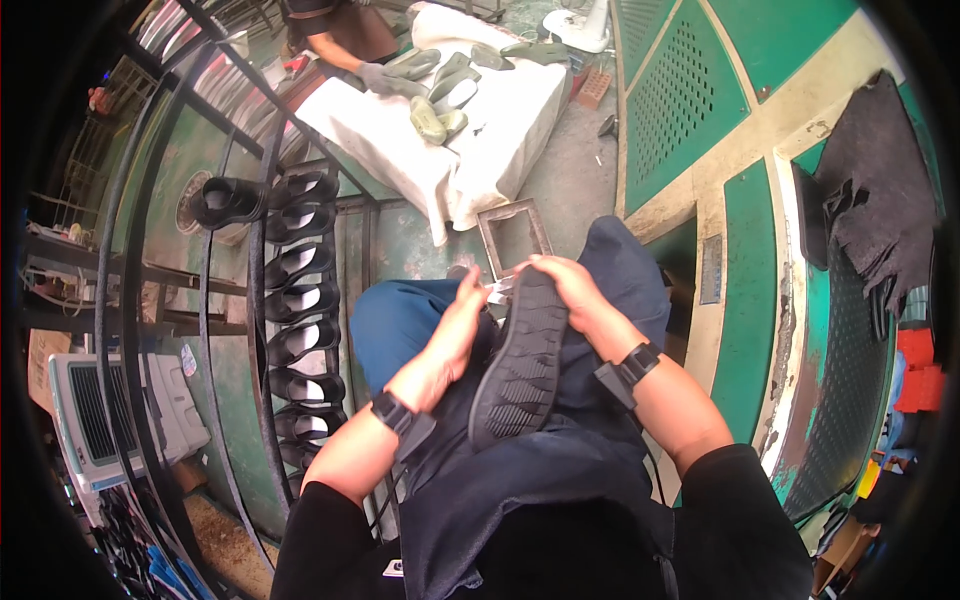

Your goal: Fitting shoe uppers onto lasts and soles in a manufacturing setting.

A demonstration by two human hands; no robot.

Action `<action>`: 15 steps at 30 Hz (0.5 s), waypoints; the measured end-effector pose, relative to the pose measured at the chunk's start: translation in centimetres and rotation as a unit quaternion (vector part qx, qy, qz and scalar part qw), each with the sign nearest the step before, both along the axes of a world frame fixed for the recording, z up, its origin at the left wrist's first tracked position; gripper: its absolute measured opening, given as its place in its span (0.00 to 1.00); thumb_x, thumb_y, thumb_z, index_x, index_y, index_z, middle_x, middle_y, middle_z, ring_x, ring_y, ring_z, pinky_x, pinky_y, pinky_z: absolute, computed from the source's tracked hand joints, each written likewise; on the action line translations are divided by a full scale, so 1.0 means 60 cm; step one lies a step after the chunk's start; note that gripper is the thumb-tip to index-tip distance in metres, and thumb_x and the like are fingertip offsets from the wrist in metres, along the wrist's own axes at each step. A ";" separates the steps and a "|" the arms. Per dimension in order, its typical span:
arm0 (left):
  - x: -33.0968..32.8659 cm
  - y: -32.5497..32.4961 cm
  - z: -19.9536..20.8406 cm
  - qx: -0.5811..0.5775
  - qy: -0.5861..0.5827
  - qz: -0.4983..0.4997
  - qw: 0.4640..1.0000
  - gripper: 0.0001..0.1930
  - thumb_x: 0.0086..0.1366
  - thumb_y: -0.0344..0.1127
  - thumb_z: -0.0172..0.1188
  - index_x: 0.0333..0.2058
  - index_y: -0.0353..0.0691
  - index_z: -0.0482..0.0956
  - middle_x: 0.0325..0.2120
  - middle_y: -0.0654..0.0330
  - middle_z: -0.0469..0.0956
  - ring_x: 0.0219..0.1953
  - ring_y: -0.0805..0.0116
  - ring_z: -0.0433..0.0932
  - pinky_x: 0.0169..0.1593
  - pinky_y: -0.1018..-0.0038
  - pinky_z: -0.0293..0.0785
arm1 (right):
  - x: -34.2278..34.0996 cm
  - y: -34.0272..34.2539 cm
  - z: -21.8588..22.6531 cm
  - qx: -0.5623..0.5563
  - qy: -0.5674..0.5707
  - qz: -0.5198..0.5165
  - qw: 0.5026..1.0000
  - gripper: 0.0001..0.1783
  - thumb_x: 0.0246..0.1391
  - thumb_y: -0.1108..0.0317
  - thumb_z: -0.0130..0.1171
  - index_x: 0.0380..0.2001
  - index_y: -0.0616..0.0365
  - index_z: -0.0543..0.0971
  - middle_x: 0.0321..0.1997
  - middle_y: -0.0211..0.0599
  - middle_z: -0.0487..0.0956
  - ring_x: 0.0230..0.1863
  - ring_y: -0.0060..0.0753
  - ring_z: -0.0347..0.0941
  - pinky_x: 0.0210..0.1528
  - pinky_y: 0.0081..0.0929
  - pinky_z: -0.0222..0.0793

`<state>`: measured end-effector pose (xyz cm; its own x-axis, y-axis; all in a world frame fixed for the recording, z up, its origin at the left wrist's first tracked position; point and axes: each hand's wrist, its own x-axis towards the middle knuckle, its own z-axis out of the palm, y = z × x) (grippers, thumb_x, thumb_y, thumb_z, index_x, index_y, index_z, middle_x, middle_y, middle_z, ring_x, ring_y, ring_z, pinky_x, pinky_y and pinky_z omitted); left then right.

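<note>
Seated person, head cam looking down at lap w/ dark blue trousers and a dark apron. Black shoe sole [522,365] lies tread-up across the lap at frame centre, long axis running from about 7 o'clock up toward 1 o'clock, toe end up by the fingers. Right hand [573,288] closed over the sole's upper end and right edge, fingers curled round it, gripping. Left hand [455,325] at 9 o'clock of the sole's top, fingers bent and pinched at the upper left edge, touching it; can't tell if it holds something small there, too blurred. Both wrists carry black bands. Just beyond the hands, at 12 o'clock, a small square metal frame [513,236] on the floor. At 9 o'clock of the lap, a rack [258,300] of curved bars w/ a column of black soles [300,300] stacked on it. Far at 12 o'clock, another person's gloved hand [385,80] on a white-covered table [480,150] bearing grey-green soles [440,95]. At 3 o'clock, a green perforated machine [850,330], dark cloth [880,190] draped on it.
</note>
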<state>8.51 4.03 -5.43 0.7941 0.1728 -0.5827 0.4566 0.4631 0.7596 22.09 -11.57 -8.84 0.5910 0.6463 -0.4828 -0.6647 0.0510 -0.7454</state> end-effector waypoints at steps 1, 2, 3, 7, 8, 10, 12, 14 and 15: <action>0.029 0.005 -0.013 0.012 -0.022 0.026 0.999 0.40 0.73 0.52 0.50 0.75 0.44 0.44 0.76 0.50 0.44 0.78 0.59 0.34 0.75 0.54 0.26 | 0.001 0.013 -0.001 -0.025 -0.103 0.025 0.994 0.14 0.65 0.64 0.55 0.40 0.63 0.84 0.38 0.38 0.85 0.38 0.27 0.81 0.44 0.25 0.76; 0.054 0.016 -0.037 0.006 -0.035 0.033 0.999 0.40 0.73 0.52 0.50 0.75 0.44 0.45 0.76 0.50 0.44 0.78 0.58 0.39 0.76 0.55 0.33 | 0.002 0.026 -0.003 -0.014 -0.097 0.056 0.994 0.14 0.65 0.64 0.56 0.40 0.63 0.85 0.39 0.36 0.85 0.39 0.26 0.80 0.46 0.23 0.75; 0.071 0.024 -0.070 0.001 -0.046 0.043 0.998 0.39 0.73 0.52 0.51 0.75 0.44 0.46 0.76 0.50 0.45 0.77 0.58 0.43 0.76 0.56 0.40 | 0.001 0.035 -0.005 -0.001 -0.089 0.092 0.992 0.14 0.65 0.65 0.56 0.41 0.63 0.85 0.40 0.35 0.85 0.41 0.24 0.80 0.47 0.22 0.73; 0.101 -0.003 -0.122 -0.200 0.032 0.059 0.978 0.19 0.68 0.45 0.59 0.50 0.37 0.80 0.40 0.58 0.82 0.42 0.68 0.80 0.48 0.71 0.77 | -0.025 0.016 -0.020 0.095 -0.095 0.019 0.991 0.14 0.64 0.66 0.54 0.40 0.66 0.84 0.38 0.33 0.84 0.40 0.22 0.79 0.45 0.20 0.72; 0.102 -0.007 -0.112 -0.201 0.033 0.055 0.978 0.19 0.68 0.45 0.59 0.50 0.37 0.80 0.40 0.58 0.82 0.42 0.68 0.80 0.48 0.71 0.77 | -0.031 0.014 -0.014 0.085 -0.098 -0.007 0.992 0.14 0.64 0.67 0.54 0.40 0.66 0.84 0.39 0.32 0.84 0.40 0.21 0.78 0.45 0.19 0.72; 0.099 -0.027 -0.086 -0.219 0.005 0.063 0.974 0.16 0.67 0.44 0.59 0.43 0.36 0.81 0.37 0.58 0.82 0.39 0.67 0.81 0.46 0.71 0.78 | -0.038 0.008 -0.023 0.080 -0.118 -0.049 0.989 0.13 0.64 0.68 0.54 0.41 0.66 0.84 0.40 0.29 0.83 0.40 0.18 0.77 0.45 0.18 0.71; 0.081 -0.025 -0.076 -0.223 -0.028 0.080 0.971 0.16 0.67 0.43 0.59 0.44 0.35 0.81 0.38 0.56 0.82 0.40 0.66 0.81 0.46 0.71 0.77 | -0.050 0.019 -0.009 0.077 -0.165 -0.052 0.982 0.13 0.63 0.69 0.55 0.38 0.68 0.84 0.41 0.33 0.84 0.42 0.24 0.78 0.49 0.22 0.72; 0.054 -0.032 -0.045 -0.192 -0.066 0.094 0.975 0.18 0.66 0.41 0.55 0.46 0.32 0.80 0.42 0.53 0.82 0.46 0.64 0.80 0.52 0.71 0.75 | -0.074 0.018 0.003 0.073 -0.212 -0.059 0.973 0.12 0.62 0.70 0.56 0.37 0.69 0.84 0.41 0.34 0.84 0.44 0.26 0.79 0.50 0.24 0.72; 0.051 -0.035 -0.046 -0.186 -0.067 0.098 0.975 0.18 0.66 0.41 0.55 0.46 0.32 0.80 0.42 0.53 0.82 0.46 0.64 0.80 0.52 0.71 0.75 | -0.074 0.016 0.016 0.074 -0.240 -0.052 0.967 0.12 0.62 0.70 0.56 0.36 0.69 0.84 0.42 0.36 0.84 0.45 0.27 0.79 0.51 0.25 0.72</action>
<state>11.56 1.91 -8.18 0.8404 0.1243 -0.5276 0.2407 0.7866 0.5687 17.68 -10.64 -7.85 0.7893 0.6125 -0.0438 -0.2302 0.2290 -0.9458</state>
